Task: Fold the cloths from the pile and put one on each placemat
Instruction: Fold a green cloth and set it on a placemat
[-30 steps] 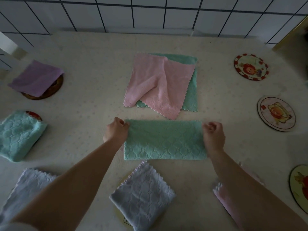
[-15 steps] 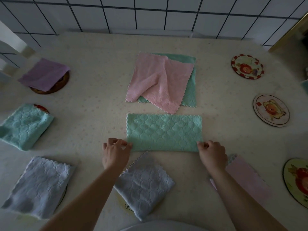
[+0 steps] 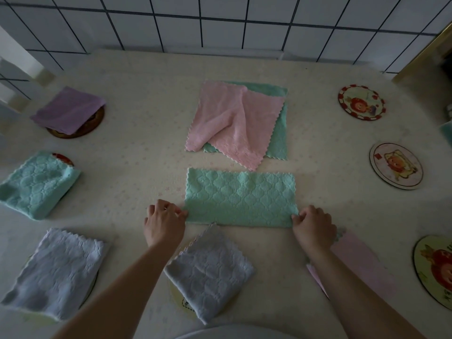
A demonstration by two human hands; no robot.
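Observation:
A green cloth [image 3: 241, 196], folded in half into a long strip, lies flat in the middle of the table. My left hand [image 3: 163, 222] pinches its near left corner and my right hand [image 3: 313, 225] pinches its near right corner. Behind it lies the pile: a rumpled pink cloth [image 3: 230, 121] on top of a green cloth [image 3: 278, 138]. Folded cloths cover placemats: purple [image 3: 68, 110], green [image 3: 36, 184], pale blue [image 3: 56, 272], pale blue [image 3: 210, 272] and pink [image 3: 354, 263]. Three round placemats on the right are bare [image 3: 361, 102], [image 3: 396, 166], [image 3: 434, 270].
The table [image 3: 137, 148] has a cream cloth and ends at a white tiled wall [image 3: 220, 23] at the back. A brown frame edge [image 3: 420, 57] stands at the far right.
Both hands slid from the strip's far corners to its near corners a second ago and have held there since. The cloth stays flat and folded in half.

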